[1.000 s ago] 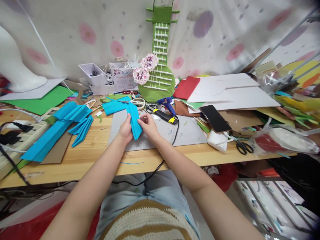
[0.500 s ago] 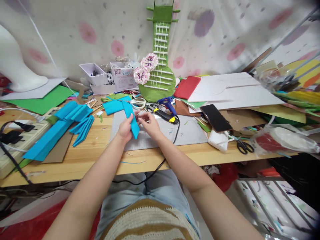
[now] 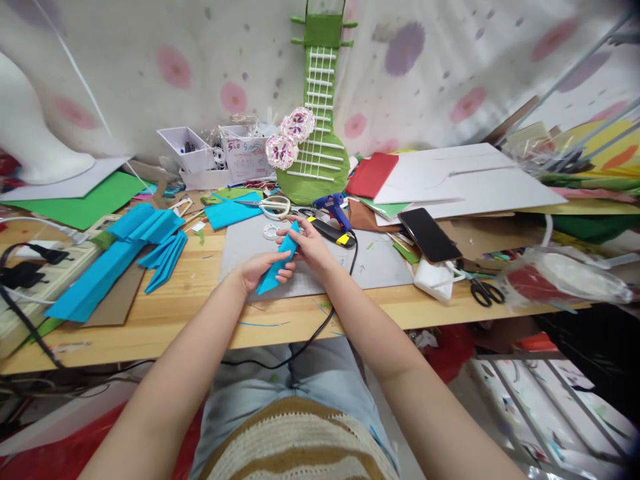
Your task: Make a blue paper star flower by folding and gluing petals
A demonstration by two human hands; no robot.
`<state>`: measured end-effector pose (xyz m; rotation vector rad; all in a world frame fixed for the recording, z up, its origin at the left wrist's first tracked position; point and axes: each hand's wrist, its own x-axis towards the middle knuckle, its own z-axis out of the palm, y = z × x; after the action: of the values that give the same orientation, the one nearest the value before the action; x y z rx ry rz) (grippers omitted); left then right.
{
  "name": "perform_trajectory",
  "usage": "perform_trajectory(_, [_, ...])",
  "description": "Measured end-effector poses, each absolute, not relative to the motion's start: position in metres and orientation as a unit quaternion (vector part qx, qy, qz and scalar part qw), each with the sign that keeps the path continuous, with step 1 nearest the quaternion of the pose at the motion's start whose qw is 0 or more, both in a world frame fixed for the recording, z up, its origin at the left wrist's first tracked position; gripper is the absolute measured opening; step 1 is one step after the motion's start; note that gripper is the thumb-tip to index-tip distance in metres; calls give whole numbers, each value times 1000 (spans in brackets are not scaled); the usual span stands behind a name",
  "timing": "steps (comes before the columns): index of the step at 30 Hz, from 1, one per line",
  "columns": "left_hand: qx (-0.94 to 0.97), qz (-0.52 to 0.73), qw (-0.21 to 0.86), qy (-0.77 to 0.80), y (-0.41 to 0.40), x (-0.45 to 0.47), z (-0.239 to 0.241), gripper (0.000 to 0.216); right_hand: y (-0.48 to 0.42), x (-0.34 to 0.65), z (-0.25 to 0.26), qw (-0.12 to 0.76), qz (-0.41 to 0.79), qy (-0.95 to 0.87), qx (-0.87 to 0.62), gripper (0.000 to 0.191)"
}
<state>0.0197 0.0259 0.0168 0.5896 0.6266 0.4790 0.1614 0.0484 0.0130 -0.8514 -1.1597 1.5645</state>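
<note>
A blue folded paper strip (image 3: pixel 275 272) slants up to the right above the grey mat (image 3: pixel 385 267). My left hand (image 3: pixel 263 268) is closed around its lower middle, thumb on top. Near the upper end, my right hand (image 3: pixel 311 245) grips the same strip between thumb and fingers. A white tape roll (image 3: pixel 271 231) lies on the mat just beyond the hands. Behind it are white-handled scissors (image 3: pixel 275 207) and a flat blue paper piece (image 3: pixel 231 212). A black and yellow utility knife (image 3: pixel 331 231) and a blue glue gun (image 3: pixel 334 208) lie to the right.
Folded blue strips (image 3: pixel 107 267) lie at the left beside a power strip (image 3: pixel 65 287). A green paper guitar (image 3: pixel 320 160) stands at the back. To the right are a phone (image 3: pixel 429 235), black-handled scissors (image 3: pixel 486 293) and white boards (image 3: pixel 450 180). A black cord (image 3: pixel 345 293) crosses the table edge.
The blue strip has turned from leaning left to leaning right. My right hand has moved onto its upper end, and my left hand has shifted slightly right. The tape roll now shows.
</note>
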Motion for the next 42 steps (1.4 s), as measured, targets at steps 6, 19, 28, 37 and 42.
perform_trajectory(6, [375,255,822,344,21,10,22,17,52,161,10,498,645,-479,-327,31])
perform_trajectory(19, [366,242,820,368,21,22,13,13,50,157,8,487,669,-470,-308,22])
perform_trajectory(28, [376,279,806,362,21,20,12,15,53,157,6,501,658,-465,-316,28])
perform_trajectory(37, [277,405,803,339,28,24,18,33,56,158,2,486,655,-452,-361,33])
perform_trajectory(42, [272,385,813,341,27,24,17,27,53,156,4,458,666,-460,-368,28])
